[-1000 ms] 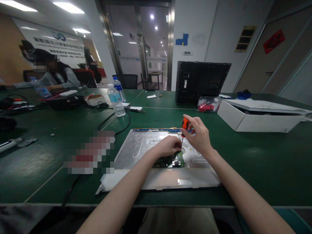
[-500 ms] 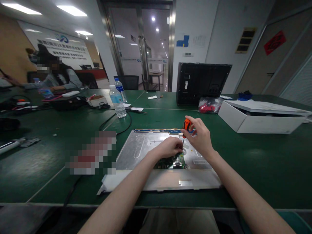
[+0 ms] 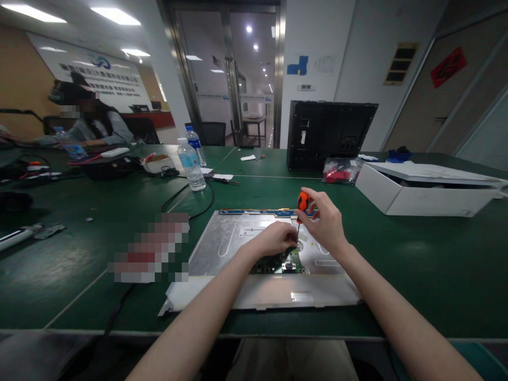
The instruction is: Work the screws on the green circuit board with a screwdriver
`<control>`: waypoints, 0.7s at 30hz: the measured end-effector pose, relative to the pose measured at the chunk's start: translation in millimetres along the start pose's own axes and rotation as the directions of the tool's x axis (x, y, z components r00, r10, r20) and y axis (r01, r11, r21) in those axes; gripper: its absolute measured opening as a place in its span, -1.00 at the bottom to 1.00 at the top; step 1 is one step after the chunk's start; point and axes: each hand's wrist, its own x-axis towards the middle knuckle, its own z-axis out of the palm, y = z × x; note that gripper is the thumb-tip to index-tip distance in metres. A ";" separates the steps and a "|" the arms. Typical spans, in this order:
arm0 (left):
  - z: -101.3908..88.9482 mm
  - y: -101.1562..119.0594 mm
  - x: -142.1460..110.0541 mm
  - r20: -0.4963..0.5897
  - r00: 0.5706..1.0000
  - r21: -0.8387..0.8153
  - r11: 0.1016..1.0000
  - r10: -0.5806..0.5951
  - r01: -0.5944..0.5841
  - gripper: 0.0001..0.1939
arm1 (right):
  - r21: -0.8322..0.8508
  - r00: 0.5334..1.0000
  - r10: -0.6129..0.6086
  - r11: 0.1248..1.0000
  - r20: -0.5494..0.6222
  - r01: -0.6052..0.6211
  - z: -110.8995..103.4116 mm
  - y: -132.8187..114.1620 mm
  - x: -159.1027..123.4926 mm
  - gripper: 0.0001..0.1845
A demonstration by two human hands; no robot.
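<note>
An orange and black screwdriver (image 3: pixel 303 202) stands nearly upright in my right hand (image 3: pixel 326 219), whose thumb and fingers pinch its handle. Its thin shaft points down at a green circuit board (image 3: pixel 294 260) on a silver metal display panel (image 3: pixel 214 241). My left hand (image 3: pixel 277 239) is closed low over the board, its fingertips pinched together beside the lower shaft. Whatever those fingertips hold is hidden, and so is the screwdriver's tip. A narrow blue circuit strip (image 3: pixel 254 213) runs along the panel's far edge.
Water bottles (image 3: pixel 192 168) stand beyond the panel, left of centre. A blurred-out flat object (image 3: pixel 153 248) with a cable lies to the left. A black monitor casing (image 3: pixel 329 135) and a white box (image 3: pixel 428 193) are at the back right. Another person (image 3: pixel 95 119) sits far left.
The screwdriver's handle has turned slightly between my right fingers, showing more orange towards me. Both hands stay in place. The person at far left has shifted a little.
</note>
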 end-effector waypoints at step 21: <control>1.5 -1.9 1.4 0.004 1.000 -0.030 1.000 0.010 -0.009 -0.87 | 0.000 1.000 -0.003 1.000 0.014 0.003 -0.7 -1.9 -1.1 -0.49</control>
